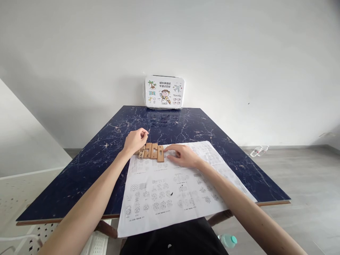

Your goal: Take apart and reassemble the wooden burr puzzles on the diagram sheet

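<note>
Several flat notched wooden pieces (154,151) lie side by side in a row at the far left part of a printed paper sheet (164,177). Dark handwritten marks show on some of them. The rightmost wooden piece (160,154) has a slot through it. My right hand (183,155) lies just right of that piece, thumb and index finger apart, index tip at its edge. My left hand (135,141) is curled closed beside the left end of the row, its wrist partly covering the pieces there. Nothing shows sticking out of its fingers.
The sheet lies on a dark blue marbled table (172,124) and hangs over its near edge. A white cartoon-printed case (164,92) stands at the far edge against the wall. A bottle with a teal cap (228,241) and a clear plastic item (259,151) are on the floor.
</note>
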Demonstrator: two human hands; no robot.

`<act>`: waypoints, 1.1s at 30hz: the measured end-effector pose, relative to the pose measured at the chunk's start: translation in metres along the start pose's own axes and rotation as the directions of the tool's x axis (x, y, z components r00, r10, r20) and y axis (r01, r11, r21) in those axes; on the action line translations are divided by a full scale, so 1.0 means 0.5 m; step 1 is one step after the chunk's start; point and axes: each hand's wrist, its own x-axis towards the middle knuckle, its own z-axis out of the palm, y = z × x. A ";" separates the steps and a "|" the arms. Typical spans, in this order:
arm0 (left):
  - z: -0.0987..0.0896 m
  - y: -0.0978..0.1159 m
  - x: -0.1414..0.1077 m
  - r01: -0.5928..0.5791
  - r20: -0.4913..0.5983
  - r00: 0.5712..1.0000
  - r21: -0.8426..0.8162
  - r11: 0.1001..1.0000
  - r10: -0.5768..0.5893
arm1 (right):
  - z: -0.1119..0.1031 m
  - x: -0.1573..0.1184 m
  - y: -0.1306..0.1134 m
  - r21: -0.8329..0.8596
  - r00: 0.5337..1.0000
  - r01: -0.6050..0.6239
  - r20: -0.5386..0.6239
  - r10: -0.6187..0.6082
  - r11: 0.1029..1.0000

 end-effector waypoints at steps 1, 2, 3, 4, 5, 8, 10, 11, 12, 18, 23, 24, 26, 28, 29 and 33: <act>0.000 0.002 0.000 -0.010 0.007 1.000 0.012 1.000 0.009 | -0.001 0.000 -0.002 -0.005 1.000 -0.011 0.001 0.011 1.000; 0.000 0.005 -0.001 -0.024 0.017 1.000 0.020 1.000 0.023 | -0.002 -0.001 -0.005 -0.007 1.000 -0.023 0.003 0.023 1.000; 0.000 0.010 -0.002 -0.042 0.030 0.999 0.025 0.999 0.041 | -0.003 -0.001 -0.007 -0.008 0.999 -0.032 0.004 0.032 0.999; 0.000 0.016 -0.003 -0.072 0.049 0.996 0.022 0.997 0.071 | -0.003 -0.001 -0.008 -0.009 0.999 -0.039 0.002 0.039 0.999; 0.000 0.023 -0.004 -0.114 0.070 0.991 0.014 0.993 0.112 | -0.002 -0.001 -0.009 -0.011 0.999 -0.040 -0.005 0.040 0.999; -0.002 0.050 -0.011 -0.301 0.183 0.935 -0.047 0.952 0.305 | 0.002 0.000 -0.005 -0.009 0.998 -0.031 -0.050 0.030 0.999; -0.004 0.069 -0.018 -0.360 0.301 0.879 -0.086 0.929 0.369 | 0.007 0.001 0.000 0.002 0.996 -0.039 -0.085 0.039 0.999; -0.005 0.077 -0.022 -0.361 0.350 0.860 -0.094 0.928 0.371 | 0.009 0.002 0.004 0.008 0.994 -0.046 -0.098 0.047 0.999; -0.005 0.084 -0.027 -0.351 0.396 0.845 -0.098 0.931 0.360 | 0.010 0.003 0.007 0.012 0.993 -0.050 -0.105 0.051 0.999; 0.005 0.089 -0.044 -0.300 0.518 0.805 -0.067 0.951 0.291 | 0.013 0.003 0.017 -0.006 0.995 -0.033 -0.098 0.033 0.999; 0.019 0.071 -0.036 -0.351 0.489 0.814 -0.015 0.936 0.313 | 0.012 0.003 0.015 0.002 0.995 -0.047 -0.092 0.047 0.999; 0.020 0.069 -0.034 -0.356 0.486 0.815 -0.012 0.935 0.316 | 0.012 0.003 0.015 0.004 0.994 -0.049 -0.093 0.050 0.999; 0.022 0.066 -0.032 -0.360 0.484 0.814 -0.017 0.933 0.323 | 0.012 0.004 0.015 0.005 0.994 -0.053 -0.094 0.054 0.999; 0.024 0.064 -0.031 -0.361 0.480 0.815 -0.019 0.933 0.325 | 0.012 0.004 0.015 0.003 0.994 -0.058 -0.094 0.058 0.998; 0.025 0.063 -0.031 -0.361 0.477 0.817 -0.016 0.932 0.324 | 0.012 0.004 0.014 0.003 0.994 -0.060 -0.094 0.060 0.998; 0.031 0.058 -0.032 -0.363 0.433 0.838 -0.012 0.932 0.332 | 0.012 0.002 0.014 0.017 0.994 -0.050 -0.101 0.052 0.999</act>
